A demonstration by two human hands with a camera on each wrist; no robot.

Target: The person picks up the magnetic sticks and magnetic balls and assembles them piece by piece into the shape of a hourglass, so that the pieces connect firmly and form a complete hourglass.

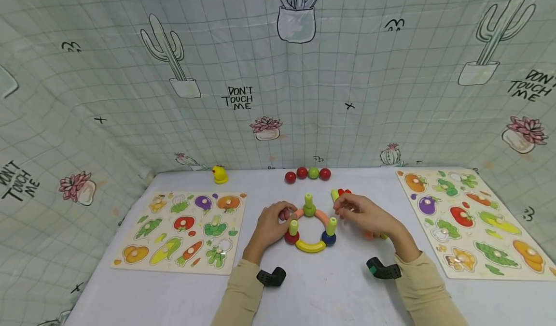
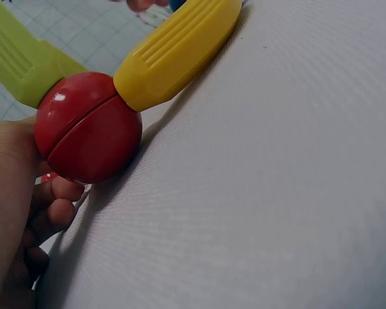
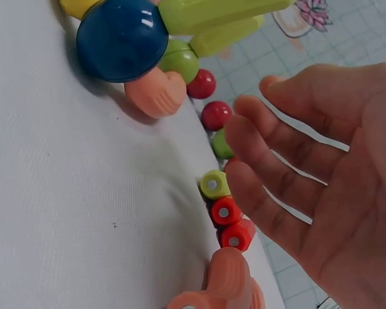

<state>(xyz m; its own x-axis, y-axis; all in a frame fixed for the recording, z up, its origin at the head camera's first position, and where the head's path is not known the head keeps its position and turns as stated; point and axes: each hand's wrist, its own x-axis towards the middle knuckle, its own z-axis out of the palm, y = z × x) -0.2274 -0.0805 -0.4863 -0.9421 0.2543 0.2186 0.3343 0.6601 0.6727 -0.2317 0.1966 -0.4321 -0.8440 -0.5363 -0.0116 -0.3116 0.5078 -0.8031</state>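
On the table stands a ring of magnetic balls and curved rods: a red ball, a blue ball, a green ball, a yellow curved rod and two salmon curved rods. An upright light-green rod rises from each ball. My left hand holds the ring's left side, by the red ball and the salmon rod; in the left wrist view its fingertips are partly hidden behind the ball. To the right of the ring, my right hand hovers with relaxed fingers, holding nothing.
Beneath and beyond the right hand lie loose rods, including a red rod and a salmon curved rod. Several balls line the back edge, with a yellow duck further left. Vegetable puzzle boards flank the work, left and right.
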